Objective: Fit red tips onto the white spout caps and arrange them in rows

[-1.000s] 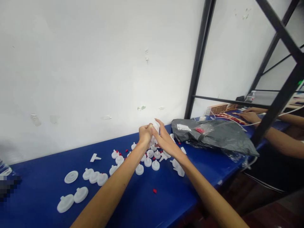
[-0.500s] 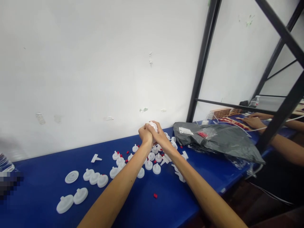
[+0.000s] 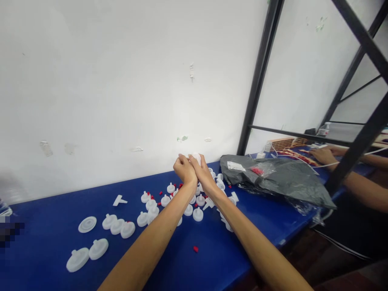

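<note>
My right hand [image 3: 203,173] is wrapped round a white plastic cap [image 3: 197,158], whose pale top shows between the thumb and fingers. Pressed against it at the wrist side is my left hand [image 3: 184,169], its fingers curled in; what they grip, if anything, is hidden. Below both hands, white round caps with short spouts [image 3: 198,214] lie scattered with small red plugs [image 3: 195,249] among them. White T-shaped pieces [image 3: 120,200] lie at the left and also right of the pile. Farther left rests a flat white disc [image 3: 87,224] beside larger spouted caps [image 3: 98,248].
The blue tabletop [image 3: 45,238] meets a white wall behind. A grey plastic bag [image 3: 281,178], with a small bag of red pieces [image 3: 257,171] on it, lies on the right. Beyond a black metal frame [image 3: 257,81], another person's hands [image 3: 324,155] work over red-and-white pieces.
The cap was more visible between both hands a second ago; my hands have since closed together, and the left has shifted slightly left off it. The view has tilted a little.
</note>
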A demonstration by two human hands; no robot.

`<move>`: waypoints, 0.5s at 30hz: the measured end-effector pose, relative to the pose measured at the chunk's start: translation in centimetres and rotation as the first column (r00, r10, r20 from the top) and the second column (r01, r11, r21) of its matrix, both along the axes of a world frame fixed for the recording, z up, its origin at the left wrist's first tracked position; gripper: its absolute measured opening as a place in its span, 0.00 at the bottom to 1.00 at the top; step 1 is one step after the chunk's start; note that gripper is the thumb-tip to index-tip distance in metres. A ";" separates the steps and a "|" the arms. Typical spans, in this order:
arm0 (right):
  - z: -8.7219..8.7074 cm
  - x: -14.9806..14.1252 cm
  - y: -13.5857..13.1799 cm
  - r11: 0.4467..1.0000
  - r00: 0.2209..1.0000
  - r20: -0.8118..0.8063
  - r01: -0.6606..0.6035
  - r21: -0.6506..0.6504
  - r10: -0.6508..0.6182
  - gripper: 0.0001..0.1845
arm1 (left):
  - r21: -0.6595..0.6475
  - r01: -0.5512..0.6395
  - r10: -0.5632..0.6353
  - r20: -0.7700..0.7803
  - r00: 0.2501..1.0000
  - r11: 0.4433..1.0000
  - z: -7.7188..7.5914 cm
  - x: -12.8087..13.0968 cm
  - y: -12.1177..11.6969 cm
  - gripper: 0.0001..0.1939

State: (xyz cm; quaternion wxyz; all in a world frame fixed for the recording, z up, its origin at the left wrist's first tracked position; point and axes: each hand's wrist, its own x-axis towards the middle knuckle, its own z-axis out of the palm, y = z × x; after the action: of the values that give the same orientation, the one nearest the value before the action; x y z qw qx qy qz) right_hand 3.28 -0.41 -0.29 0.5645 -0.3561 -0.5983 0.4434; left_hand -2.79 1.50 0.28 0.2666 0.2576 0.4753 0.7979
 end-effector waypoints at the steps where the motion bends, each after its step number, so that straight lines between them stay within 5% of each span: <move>1: 0.0 0.0 0.0 1.000 1.000 -0.009 0.001 -0.008 -0.002 0.23 | -0.006 -0.009 0.009 0.016 1.000 1.000 0.0 0.0 0.0 0.19; 7: -0.2 -0.3 0.2 0.998 0.998 -0.066 -0.012 -0.070 0.007 0.23 | -0.074 0.027 -0.015 0.163 0.987 0.997 0.2 0.1 0.0 0.17; 15: 0.1 -0.1 0.3 0.984 0.989 -0.137 -0.071 -0.165 0.049 0.27 | -0.162 0.219 -0.133 0.425 0.895 0.962 1.4 0.1 -0.7 0.13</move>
State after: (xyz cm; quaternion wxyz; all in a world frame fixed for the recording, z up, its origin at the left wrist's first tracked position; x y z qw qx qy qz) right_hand 3.18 -0.12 -0.18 0.5570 -0.3543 -0.5303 0.5320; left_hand -2.67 0.83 1.64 0.4571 0.0975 0.4632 0.7530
